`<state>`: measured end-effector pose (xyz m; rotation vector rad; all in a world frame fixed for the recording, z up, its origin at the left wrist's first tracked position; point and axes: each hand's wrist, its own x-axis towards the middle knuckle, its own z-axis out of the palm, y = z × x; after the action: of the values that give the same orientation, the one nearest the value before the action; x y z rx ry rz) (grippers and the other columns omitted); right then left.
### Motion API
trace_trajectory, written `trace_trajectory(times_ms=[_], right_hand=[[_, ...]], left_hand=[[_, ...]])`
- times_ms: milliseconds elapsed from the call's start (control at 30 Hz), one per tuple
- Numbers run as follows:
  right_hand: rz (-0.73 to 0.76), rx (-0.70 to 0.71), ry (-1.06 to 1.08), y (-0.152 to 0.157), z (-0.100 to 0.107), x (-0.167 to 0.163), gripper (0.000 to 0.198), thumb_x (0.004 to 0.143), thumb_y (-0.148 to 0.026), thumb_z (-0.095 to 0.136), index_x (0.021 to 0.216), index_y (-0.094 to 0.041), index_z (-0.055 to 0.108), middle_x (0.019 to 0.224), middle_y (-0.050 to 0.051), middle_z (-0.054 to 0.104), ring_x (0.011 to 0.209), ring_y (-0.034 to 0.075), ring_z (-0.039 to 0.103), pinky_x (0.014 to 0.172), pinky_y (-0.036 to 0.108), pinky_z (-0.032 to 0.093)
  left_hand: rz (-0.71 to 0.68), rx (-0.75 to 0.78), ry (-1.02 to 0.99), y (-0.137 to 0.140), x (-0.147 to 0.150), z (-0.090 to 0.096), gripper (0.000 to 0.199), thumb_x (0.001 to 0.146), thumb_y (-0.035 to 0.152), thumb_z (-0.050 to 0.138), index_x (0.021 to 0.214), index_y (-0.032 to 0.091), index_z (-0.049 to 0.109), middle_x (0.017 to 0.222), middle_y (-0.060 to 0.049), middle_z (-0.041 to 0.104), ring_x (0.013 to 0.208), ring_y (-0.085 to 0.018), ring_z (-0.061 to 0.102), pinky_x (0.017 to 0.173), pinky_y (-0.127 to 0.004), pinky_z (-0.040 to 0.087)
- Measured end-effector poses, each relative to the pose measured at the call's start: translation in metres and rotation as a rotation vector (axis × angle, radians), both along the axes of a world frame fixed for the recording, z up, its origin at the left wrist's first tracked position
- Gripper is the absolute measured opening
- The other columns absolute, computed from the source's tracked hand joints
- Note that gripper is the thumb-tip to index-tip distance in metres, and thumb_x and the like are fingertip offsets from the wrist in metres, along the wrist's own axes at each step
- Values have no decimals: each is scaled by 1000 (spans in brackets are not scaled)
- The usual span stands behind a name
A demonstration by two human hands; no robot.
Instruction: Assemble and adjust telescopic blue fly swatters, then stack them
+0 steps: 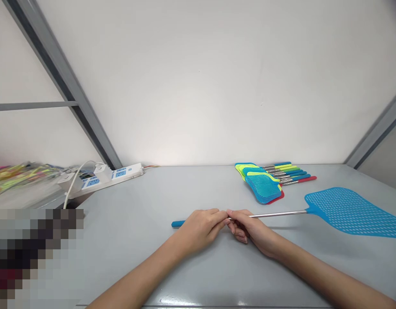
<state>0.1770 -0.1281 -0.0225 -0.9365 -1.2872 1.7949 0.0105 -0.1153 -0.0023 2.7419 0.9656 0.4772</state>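
Observation:
A blue fly swatter [355, 212] with a thin metal rod lies across in front of me, its perforated head to the right and its blue handle end to the left. My left hand [206, 225] is closed over the handle side of the rod. Close against it, my right hand [246, 225] pinches the rod near the middle, with its fingers curled underneath. The fingertips of both hands meet or nearly meet, so that part of the rod is hidden. Behind them lies a pile of fly swatters [264, 189] in blue, yellow-green and red.
A white power strip [127, 171] with plugs and a white cable runs along the left edge of the grey table [136, 240]. Beyond it, at far left, are blurred colourful items [24, 178]. A white wall [198, 86] with grey metal posts stands behind the table.

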Motion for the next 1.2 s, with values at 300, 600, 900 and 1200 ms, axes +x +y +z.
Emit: trace_trajectory(times_ms=[300, 600, 900, 1200], right_hand=[[-1, 8, -16, 0, 0, 0, 38, 78, -42, 41, 52, -14, 45, 40, -6, 30, 37, 6, 25, 39, 21, 18], [-43, -36, 21, 0, 2, 0, 37, 78, -42, 40, 54, -15, 47, 41, -5, 32, 37, 6, 24, 39, 21, 17], [-45, -21, 34, 1, 2, 1, 36, 78, -41, 41, 54, -15, 46, 40, -6, 29, 36, 5, 23, 38, 21, 16], [-35, -58, 49, 0, 6, 0, 34, 79, -35, 41, 51, -15, 39, 43, -7, 25, 36, 4, 20, 38, 22, 12]], left_hand=[[-8, 11, -18, -1, 0, 1, 28, 89, 27, 25, 79, 19, 50, 72, 1, 56, 62, -10, 52, 58, -20, 37], [15, 225, -35, 2, -1, -5, 27, 88, 30, 29, 97, 20, 53, 66, 0, 56, 57, -10, 51, 53, -20, 36], [20, 226, -39, 2, -1, -5, 28, 88, 28, 30, 97, 21, 55, 65, 1, 55, 57, -9, 50, 52, -20, 36], [37, 139, 18, 1, -1, -3, 29, 89, 29, 26, 92, 20, 53, 69, 0, 56, 60, -10, 51, 56, -20, 37]])
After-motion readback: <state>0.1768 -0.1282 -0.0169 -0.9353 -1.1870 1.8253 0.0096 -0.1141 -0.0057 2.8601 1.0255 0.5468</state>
